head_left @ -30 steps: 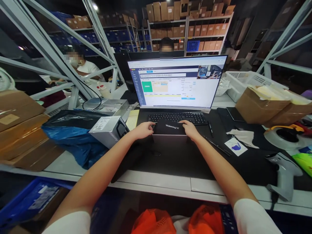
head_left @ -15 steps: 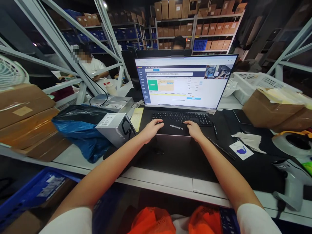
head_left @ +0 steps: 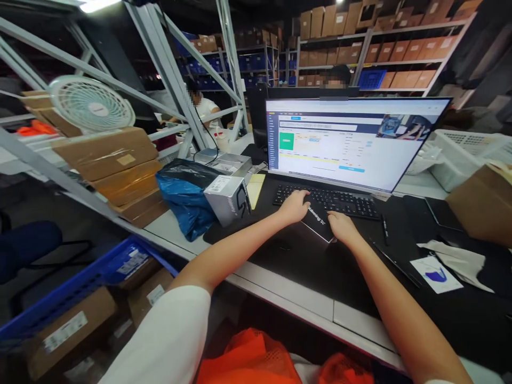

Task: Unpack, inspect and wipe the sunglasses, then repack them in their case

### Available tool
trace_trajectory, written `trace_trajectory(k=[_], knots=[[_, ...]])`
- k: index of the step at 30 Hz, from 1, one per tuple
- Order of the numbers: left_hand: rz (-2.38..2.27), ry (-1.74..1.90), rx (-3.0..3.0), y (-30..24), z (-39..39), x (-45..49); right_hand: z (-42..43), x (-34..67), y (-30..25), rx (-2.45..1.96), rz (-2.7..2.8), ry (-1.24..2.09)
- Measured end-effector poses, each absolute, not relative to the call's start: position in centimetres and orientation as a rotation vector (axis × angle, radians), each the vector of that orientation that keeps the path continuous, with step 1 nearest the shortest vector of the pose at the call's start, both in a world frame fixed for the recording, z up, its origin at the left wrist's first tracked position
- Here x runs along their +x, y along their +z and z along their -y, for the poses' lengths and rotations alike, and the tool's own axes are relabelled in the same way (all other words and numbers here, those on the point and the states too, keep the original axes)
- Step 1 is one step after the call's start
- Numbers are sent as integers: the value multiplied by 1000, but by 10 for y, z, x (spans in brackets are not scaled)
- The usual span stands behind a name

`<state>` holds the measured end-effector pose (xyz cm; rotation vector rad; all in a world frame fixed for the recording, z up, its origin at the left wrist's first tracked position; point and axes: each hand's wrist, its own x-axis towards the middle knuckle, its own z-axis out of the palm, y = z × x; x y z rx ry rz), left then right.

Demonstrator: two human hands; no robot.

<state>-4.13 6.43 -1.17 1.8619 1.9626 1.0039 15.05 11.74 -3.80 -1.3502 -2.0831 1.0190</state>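
Observation:
Between my two hands is a flat black box [head_left: 319, 223] with white lettering, only partly readable because my fingers cover its start. My left hand [head_left: 295, 207] is closed on the box's left side, thumb and fingers at its edge. Gripping the right end is my right hand [head_left: 342, 228], its fingertips partly hidden under the box. The box is turned at an angle, its near right corner toward me, just in front of the black keyboard [head_left: 354, 205]. A grey printed carton [head_left: 226, 200] with a white label stands to the left.
Behind the keyboard stands a lit monitor [head_left: 340, 152]. Left are a blue plastic bag [head_left: 186, 200], stacked cartons [head_left: 116, 170] and a fan [head_left: 94, 106]. A printed card [head_left: 436, 274], cloth [head_left: 460, 261] and pen [head_left: 384, 229] lie right. A blue crate [head_left: 92, 288] sits below the table edge.
The view has swung left, so the scene sits further right. The black box has rotated from square-on to slanted, its right end nearer me, with both hands still on it.

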Motion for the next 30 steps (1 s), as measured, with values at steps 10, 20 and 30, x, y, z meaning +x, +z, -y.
trace_trajectory(k=[10,20,30], knots=[[-1989,681,2146,-17,-41,-53,-109,153,-25,-1398,2355,859],[-2014,412,2348,-2,-9,-56,-73,135,-31,-1079,2730,287],[-2869,1134,1465,27,97,-181,-72,133,-25,-1165,2761,142]])
